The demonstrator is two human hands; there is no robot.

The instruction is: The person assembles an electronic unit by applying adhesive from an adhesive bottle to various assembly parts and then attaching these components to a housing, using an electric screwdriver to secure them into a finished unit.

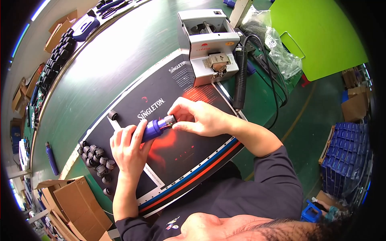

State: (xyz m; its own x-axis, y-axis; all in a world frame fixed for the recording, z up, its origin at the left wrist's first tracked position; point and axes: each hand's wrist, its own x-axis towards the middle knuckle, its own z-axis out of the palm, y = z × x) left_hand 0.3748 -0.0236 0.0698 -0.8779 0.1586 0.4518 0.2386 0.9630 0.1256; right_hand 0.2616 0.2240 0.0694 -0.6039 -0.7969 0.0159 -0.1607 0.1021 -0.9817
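Observation:
My left hand [129, 150] is closed around a blue tube-shaped housing [151, 131], held tilted above a dark printed mat [177, 154]. At the housing's right end, a grey cylindrical end piece [170, 119] sits between the thumb and fingers of my right hand [203, 118]. Thin coloured wires show between the housing and the end piece. One loose black cap [113, 115] stands on the mat beyond my left hand. Several more black caps [95, 156] lie in a cluster to the left of that hand.
A grey-white bench machine [213, 44] stands at the mat's far edge. Beside it hangs or leans a black corded electric screwdriver [240, 78]. Another blue tube [51, 158] lies at the left. An open cardboard box [78, 201] is near left; stacked blue crates [343, 156] stand right.

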